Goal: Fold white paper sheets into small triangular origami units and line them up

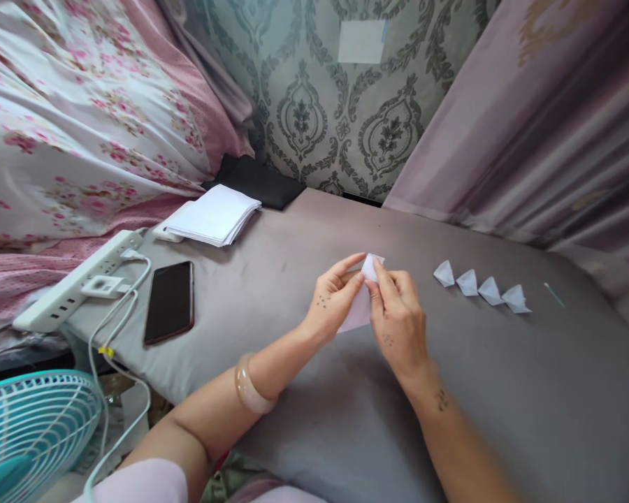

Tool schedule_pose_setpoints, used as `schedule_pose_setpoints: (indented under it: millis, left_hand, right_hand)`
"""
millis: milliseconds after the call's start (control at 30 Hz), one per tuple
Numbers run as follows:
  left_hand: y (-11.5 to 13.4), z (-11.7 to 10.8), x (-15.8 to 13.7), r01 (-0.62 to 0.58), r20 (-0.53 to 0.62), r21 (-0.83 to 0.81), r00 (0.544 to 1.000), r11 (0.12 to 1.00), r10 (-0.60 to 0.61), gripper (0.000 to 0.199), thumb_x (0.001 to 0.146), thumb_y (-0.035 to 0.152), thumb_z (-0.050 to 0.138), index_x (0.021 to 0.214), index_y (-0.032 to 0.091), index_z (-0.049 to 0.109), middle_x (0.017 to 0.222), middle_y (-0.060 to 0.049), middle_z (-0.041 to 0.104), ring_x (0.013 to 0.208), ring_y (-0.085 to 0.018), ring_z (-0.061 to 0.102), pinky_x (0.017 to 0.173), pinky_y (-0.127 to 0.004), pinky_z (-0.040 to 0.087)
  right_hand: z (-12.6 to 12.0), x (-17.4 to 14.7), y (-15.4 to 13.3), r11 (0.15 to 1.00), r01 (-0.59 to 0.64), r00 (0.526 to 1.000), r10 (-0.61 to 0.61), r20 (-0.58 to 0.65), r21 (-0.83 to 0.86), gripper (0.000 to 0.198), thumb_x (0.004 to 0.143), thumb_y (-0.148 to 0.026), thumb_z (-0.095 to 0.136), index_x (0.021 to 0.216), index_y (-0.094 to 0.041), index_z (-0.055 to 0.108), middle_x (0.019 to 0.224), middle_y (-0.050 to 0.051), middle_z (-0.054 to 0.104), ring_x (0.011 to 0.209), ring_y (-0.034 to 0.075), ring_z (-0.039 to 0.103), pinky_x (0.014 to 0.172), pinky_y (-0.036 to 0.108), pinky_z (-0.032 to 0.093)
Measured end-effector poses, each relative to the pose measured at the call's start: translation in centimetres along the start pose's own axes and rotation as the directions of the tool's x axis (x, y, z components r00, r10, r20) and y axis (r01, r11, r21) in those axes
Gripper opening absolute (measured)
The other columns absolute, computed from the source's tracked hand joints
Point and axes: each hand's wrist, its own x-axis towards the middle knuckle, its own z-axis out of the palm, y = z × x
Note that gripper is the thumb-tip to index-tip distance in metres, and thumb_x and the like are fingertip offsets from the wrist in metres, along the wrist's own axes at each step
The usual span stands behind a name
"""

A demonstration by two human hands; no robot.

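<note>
Between my two hands, above the grey surface, is a white sheet of paper with a folded tip at its top. My left hand pinches the folded part from the left, thumb in front. From the right, my right hand grips the same fold with thumb and fingers. The lower part of the sheet hangs down between the palms, partly covered by them. To the right of my hands lie several small folded white paper pieces in a slanting row, each with a pointed top.
A stack of white paper lies at the back left, near a black cloth-like item. A phone, a power strip with white cables and a blue fan are at left. A thin stick lies far right.
</note>
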Motion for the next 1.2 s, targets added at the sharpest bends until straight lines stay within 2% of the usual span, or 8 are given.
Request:
schedule_pose_setpoints:
  millis: [267,500,700,933,1033,1200]
  left_hand:
    - [-0.1,0.1,0.0,-0.032,0.01,-0.01,0.999,0.999,0.032,0.039,0.078,0.028,0.074,0.115,0.018,0.068,0.106,-0.009,0.073,0.102,-0.021,0.066,0.097,-0.035,0.044]
    - [0.0,0.0,0.1,-0.021,0.018,0.0,1.0,1.0,0.021,0.039,0.077,0.028,0.074,0.115,0.02,0.069,0.101,-0.007,0.074,0.095,-0.018,0.067,0.094,-0.033,0.046]
    - [-0.1,0.2,-0.2,-0.028,0.036,0.063,0.999,0.998,0.025,0.037,0.078,0.029,0.073,0.114,0.021,0.07,0.101,-0.006,0.074,0.093,-0.017,0.067,0.091,-0.031,0.047]
    - [-0.6,0.2,-0.5,-0.065,0.091,0.156,0.994,0.986,0.052,0.035,0.081,0.03,0.069,0.115,0.022,0.07,0.109,-0.006,0.072,0.104,-0.02,0.065,0.101,-0.036,0.043]
    - [-0.5,0.1,-0.5,-0.092,0.086,0.233,0.994,0.968,0.074,0.034,0.082,0.03,0.068,0.115,0.022,0.071,0.112,-0.006,0.072,0.105,-0.021,0.064,0.101,-0.036,0.044]
    - [-0.3,0.1,-0.5,-0.122,0.093,0.296,0.991,0.947,0.098,0.033,0.084,0.03,0.067,0.116,0.022,0.07,0.114,-0.006,0.071,0.108,-0.022,0.063,0.102,-0.037,0.043]
  right_hand:
    - [-0.1,0.3,0.1,0.98,-0.057,0.998,0.062,-0.02,0.192,0.037,0.098,-0.027,0.043,0.129,-0.018,0.06,0.09,0.007,0.058,0.083,0.017,0.059,0.076,0.031,0.05]
    - [-0.4,0.6,0.0,0.939,-0.125,0.99,0.14,-0.023,0.321,0.033,0.095,-0.026,0.049,0.123,-0.018,0.064,0.091,0.006,0.058,0.081,0.016,0.06,0.076,0.031,0.051]
    - [-0.8,1.0,-0.1,0.943,-0.151,0.971,0.197,-0.132,0.296,0.023,0.092,-0.028,0.055,0.105,-0.019,0.071,0.096,0.008,0.061,0.087,0.018,0.059,0.075,0.032,0.051]
    - [-1.3,1.3,-0.5,0.933,-0.235,0.949,0.28,-0.141,0.273,0.014,0.087,-0.027,0.062,0.088,-0.017,0.072,0.084,0.005,0.07,0.071,0.015,0.059,0.071,0.03,0.049]
    - [-1.4,1.3,-0.5,0.893,-0.302,0.93,0.353,-0.101,0.334,0.015,0.086,-0.03,0.063,0.086,-0.018,0.073,0.083,0.004,0.071,0.069,0.014,0.06,0.069,0.029,0.048]
    - [-1.8,1.6,-0.5,0.763,-0.451,0.866,0.499,0.021,0.462,0.021,0.082,-0.038,0.065,0.085,-0.019,0.074,0.08,0.004,0.072,0.067,0.015,0.061,0.065,0.028,0.049]
